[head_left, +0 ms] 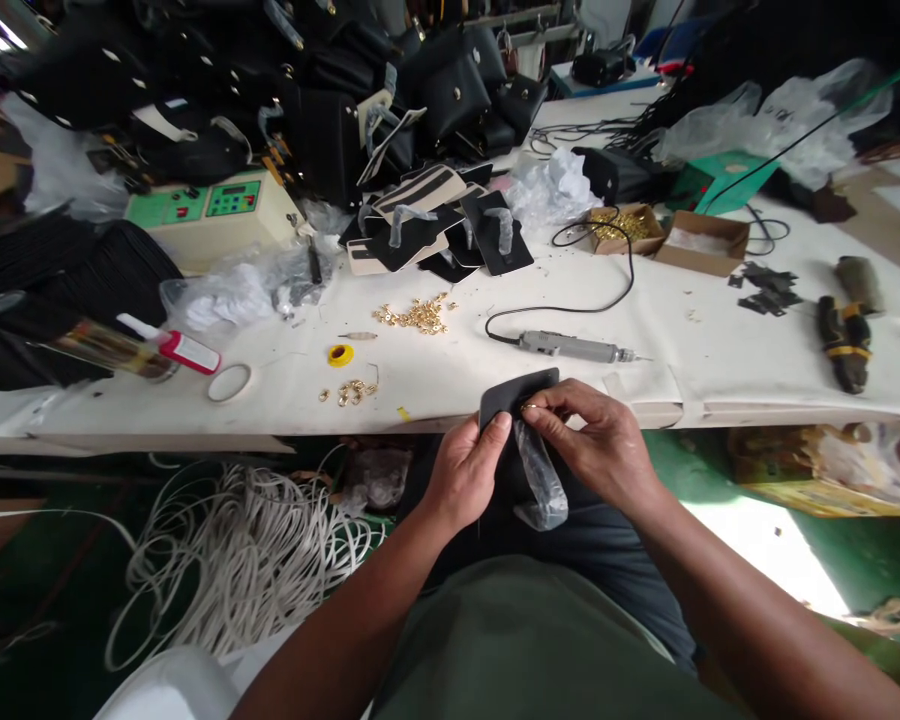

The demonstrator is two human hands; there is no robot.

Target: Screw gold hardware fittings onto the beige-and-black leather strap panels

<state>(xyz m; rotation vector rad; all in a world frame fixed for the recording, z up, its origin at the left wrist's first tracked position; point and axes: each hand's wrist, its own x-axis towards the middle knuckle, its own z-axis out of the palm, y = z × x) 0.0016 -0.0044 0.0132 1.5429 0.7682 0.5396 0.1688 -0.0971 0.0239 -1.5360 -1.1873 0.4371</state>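
My left hand [466, 468] grips a black leather bag flap [511, 396] by its left side, thumb on top, just off the table's front edge. From the flap hangs a metal part wrapped in clear plastic [544, 485]. My right hand [592, 430] pinches a small gold-coloured fitting [529, 407] against the flap; its exact shape is too small to tell. Beyond the hands lies a grey electric screwdriver [570, 346] with its bit pointing right. Gold-coloured small fittings lie in a larger pile [420, 315] and a smaller pile [356, 392] to the left.
More black flaps [420, 225] are heaped mid-table, with black bags [450, 90] behind. A yellow tape roll [340, 355], a red bottle [187, 352] and a white ring [229, 382] lie left. Cartons [701, 240] and pliers [844, 340] are right. White cord [262, 560] covers the floor.
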